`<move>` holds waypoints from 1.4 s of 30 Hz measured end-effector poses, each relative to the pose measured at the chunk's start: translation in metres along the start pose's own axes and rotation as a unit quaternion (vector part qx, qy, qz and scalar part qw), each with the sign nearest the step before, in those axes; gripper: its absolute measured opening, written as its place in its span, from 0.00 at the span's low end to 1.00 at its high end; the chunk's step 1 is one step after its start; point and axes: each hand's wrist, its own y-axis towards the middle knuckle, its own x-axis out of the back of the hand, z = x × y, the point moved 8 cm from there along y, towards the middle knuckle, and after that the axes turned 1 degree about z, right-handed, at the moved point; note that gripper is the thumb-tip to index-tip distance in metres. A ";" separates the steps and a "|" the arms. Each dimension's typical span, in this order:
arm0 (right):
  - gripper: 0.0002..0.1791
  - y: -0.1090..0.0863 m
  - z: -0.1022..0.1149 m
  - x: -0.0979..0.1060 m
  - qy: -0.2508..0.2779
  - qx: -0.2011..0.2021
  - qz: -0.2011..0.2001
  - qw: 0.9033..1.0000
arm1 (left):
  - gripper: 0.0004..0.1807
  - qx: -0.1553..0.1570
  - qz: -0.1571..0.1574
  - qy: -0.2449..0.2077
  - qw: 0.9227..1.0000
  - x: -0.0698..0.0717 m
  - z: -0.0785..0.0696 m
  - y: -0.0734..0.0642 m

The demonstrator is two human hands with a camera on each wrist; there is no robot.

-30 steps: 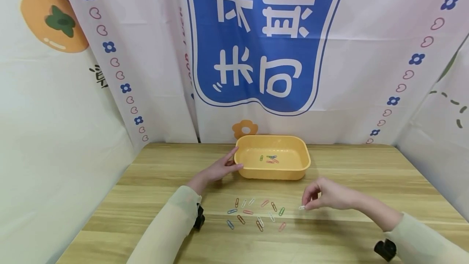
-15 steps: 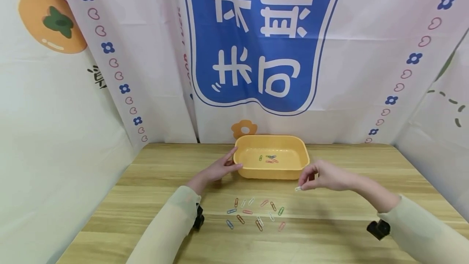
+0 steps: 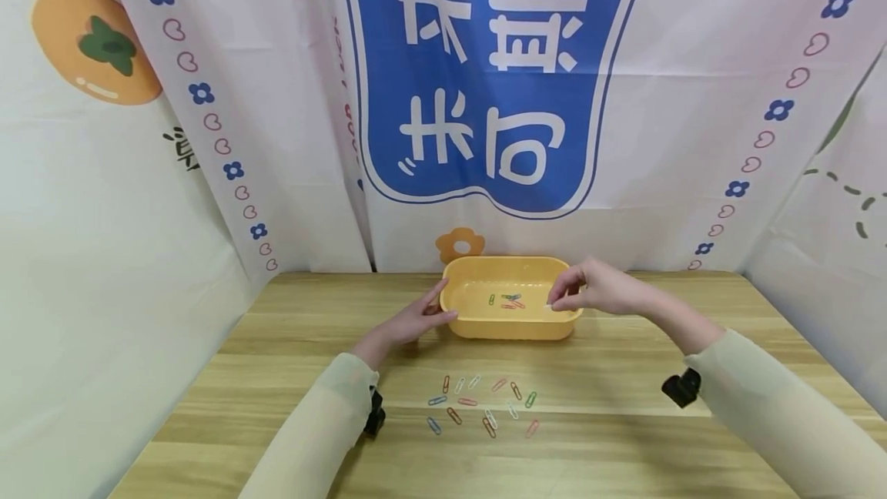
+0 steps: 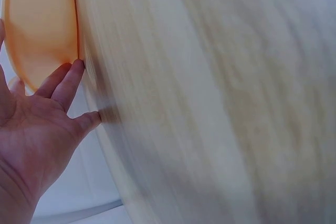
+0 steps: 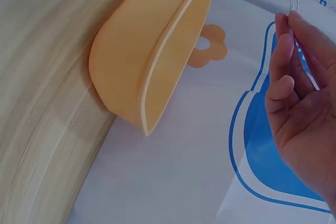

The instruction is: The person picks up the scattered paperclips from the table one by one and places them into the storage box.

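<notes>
My right hand (image 3: 599,286) pinches a white paper clip (image 5: 293,4) between thumb and fingertip, over the right part of the yellow plastic bin (image 3: 513,330). In the right wrist view the clip sticks up past the fingertips, away from the bin's rim. My left hand (image 3: 414,317) touches the bin's left end with fingers spread and fairly straight, as the left wrist view also shows. Inside the bin lie several colored paper clips (image 3: 513,305), with a green paper clip (image 3: 492,299) a little to their left.
Several paper clips in red, white, blue, brown, green and pink, such as a blue one (image 3: 433,426), lie scattered on the wooden table (image 3: 291,360) in front of the bin. Behind the bin hangs a printed cloth (image 3: 665,175).
My right hand has carried the white paper clip up and left from the table to over the bin. My left hand has stayed at the bin's left end.
</notes>
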 end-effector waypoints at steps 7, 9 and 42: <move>0.03 0.026 -0.014 0.004 0.010 -0.019 -0.008 1.000 | 0.43 0.004 0.001 -0.014 1.000 -0.001 0.000 -0.002; 0.03 0.033 -0.019 0.004 0.013 -0.030 -0.008 0.999 | 0.44 0.003 0.003 -0.016 1.000 -0.002 0.000 -0.003; 0.02 0.089 -0.107 -0.029 -0.005 -0.143 -0.070 0.987 | 0.44 -0.003 0.003 -0.009 1.000 0.000 0.001 0.003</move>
